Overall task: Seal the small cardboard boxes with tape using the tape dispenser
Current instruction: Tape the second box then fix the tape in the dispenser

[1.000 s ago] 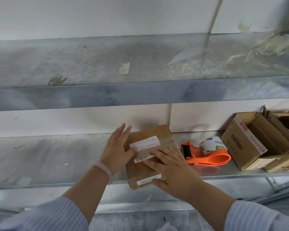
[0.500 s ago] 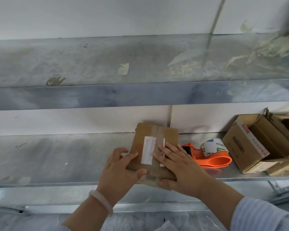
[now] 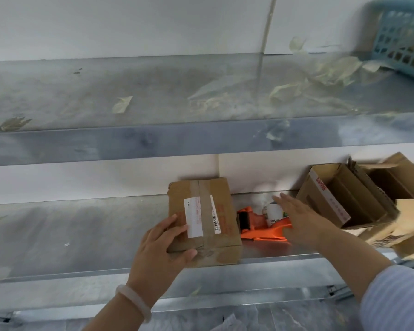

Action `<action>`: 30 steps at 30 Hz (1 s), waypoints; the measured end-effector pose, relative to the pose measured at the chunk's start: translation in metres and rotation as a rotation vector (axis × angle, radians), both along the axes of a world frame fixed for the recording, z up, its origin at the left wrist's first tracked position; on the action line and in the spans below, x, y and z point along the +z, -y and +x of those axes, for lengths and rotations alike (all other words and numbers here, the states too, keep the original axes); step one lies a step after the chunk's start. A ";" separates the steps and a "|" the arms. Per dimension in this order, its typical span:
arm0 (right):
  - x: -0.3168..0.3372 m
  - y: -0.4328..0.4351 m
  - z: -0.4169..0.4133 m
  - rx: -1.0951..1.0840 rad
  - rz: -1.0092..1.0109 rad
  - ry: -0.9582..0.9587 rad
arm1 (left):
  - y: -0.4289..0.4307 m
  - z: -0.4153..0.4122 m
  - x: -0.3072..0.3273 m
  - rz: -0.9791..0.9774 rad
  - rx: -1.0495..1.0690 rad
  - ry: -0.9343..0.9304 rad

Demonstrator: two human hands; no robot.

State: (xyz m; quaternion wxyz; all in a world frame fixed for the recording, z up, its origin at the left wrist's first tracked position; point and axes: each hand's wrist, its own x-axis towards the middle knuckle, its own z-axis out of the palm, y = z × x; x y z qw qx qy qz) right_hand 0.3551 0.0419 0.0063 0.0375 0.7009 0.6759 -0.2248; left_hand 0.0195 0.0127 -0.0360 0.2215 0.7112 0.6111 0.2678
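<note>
Head view: the box lies flat on the lower shelf, its front edge at the shelf's lip, its long axis running from the lip toward the wall. A strip of tape already runs along that axis down the middle of its top, beside a white label.

The left hand clamps the box's near left corner, thumb along the front edge and fingers spread over the top, so the box is held down, not lifted.

Just right of the box, touching or nearly so, lies the orange dispenser, roller end toward the box and handle pointing away to the right, so its long axis runs crosswise to the box's. The right hand is over that handle and roll, fingers open and stretched toward the wall, blurred; it grips nothing that I can make out. It is plainly the nearer hand to the tool, and only has to drop and close on the handle.

Further right of the dispenser stand open cartons, apparently awaiting sealing.
</note>
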 end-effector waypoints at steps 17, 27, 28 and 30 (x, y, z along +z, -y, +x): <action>-0.017 0.006 0.030 -0.002 0.090 0.023 | 0.001 0.004 -0.009 -0.042 0.060 -0.001; -0.030 0.041 0.032 -0.147 0.309 -0.130 | 0.027 0.061 0.028 0.416 -0.089 -0.145; -0.029 0.047 0.031 -0.182 0.350 -0.168 | 0.030 0.074 0.037 0.290 -0.153 -0.066; -0.025 0.057 0.029 -0.221 0.479 -0.237 | 0.035 0.103 0.051 -0.084 -0.251 0.158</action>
